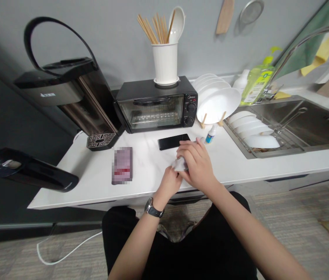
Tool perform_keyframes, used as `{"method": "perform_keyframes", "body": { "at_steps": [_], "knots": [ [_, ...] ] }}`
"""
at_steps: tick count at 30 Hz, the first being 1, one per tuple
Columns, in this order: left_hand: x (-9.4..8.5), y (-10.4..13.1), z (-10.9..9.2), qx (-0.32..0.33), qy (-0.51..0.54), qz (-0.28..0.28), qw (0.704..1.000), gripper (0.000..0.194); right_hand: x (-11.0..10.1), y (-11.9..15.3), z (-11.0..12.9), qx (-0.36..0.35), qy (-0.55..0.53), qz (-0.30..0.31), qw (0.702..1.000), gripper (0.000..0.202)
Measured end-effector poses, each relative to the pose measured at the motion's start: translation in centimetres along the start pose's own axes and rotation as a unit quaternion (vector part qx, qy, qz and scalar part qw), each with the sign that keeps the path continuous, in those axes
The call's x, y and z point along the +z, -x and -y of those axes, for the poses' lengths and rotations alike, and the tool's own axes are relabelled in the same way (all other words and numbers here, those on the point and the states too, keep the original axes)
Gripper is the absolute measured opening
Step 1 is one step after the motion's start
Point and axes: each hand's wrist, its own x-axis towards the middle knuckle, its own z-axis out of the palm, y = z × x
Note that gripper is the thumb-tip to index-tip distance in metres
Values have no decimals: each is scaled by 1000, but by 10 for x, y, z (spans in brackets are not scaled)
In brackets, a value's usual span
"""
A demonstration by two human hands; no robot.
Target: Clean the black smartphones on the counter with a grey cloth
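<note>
My left hand (171, 179), with a watch on its wrist, is at the counter's front edge, its fingers partly hidden behind a small grey-white cloth (180, 164). Over the cloth my right hand (196, 160) curls its fingers, gripping it against the left. Just behind the hands a black phone (171, 142) lies flat on the white counter (146, 155). A small spray bottle with a blue label (210, 134) stands beyond the right fingertips. To the left lies a purple, blurred-out rectangular item (122, 165).
A black toaster oven (152, 112) carries a white utensil holder (166, 62). At the left stand a tall black machine (94, 97) and a dark cylindrical object (30, 171). White plates (218, 103), a green soap bottle (256, 85) and a sink (322, 124) are to the right.
</note>
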Motion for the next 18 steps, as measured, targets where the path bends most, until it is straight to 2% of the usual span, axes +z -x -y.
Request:
{"method": "perform_keyframes", "body": {
  "at_steps": [3, 6, 8, 11, 13, 15, 18],
  "knots": [
    [1, 2, 0, 0, -13, -22, 1000, 23, 1, -2, 2, -84, 5, 21, 996, 22],
    [1, 3, -1, -5, -10, -22, 1000, 22, -1, -2, -3, -110, 16, 34, 993, 27],
    [1, 2, -1, -6, -9, -12, 1000, 19, -4, -1, -10, -62, 28, 30, 997, 27],
    [1, -2, -2, -15, -18, 19, 1000, 19, -8, 1, -19, 63, 24, 0, 998, 44],
    [1, -4, -3, -23, -24, 28, 999, 21, -11, 1, -21, 118, 14, -4, 993, 52],
    [0, -4, -4, -28, -24, 21, 999, 22, -13, -1, -20, 131, 13, 4, 991, 48],
    [-1, -3, -4, -28, -24, 16, 999, 20, -12, -5, -11, 70, 0, 24, 997, 30]
  ]
}}
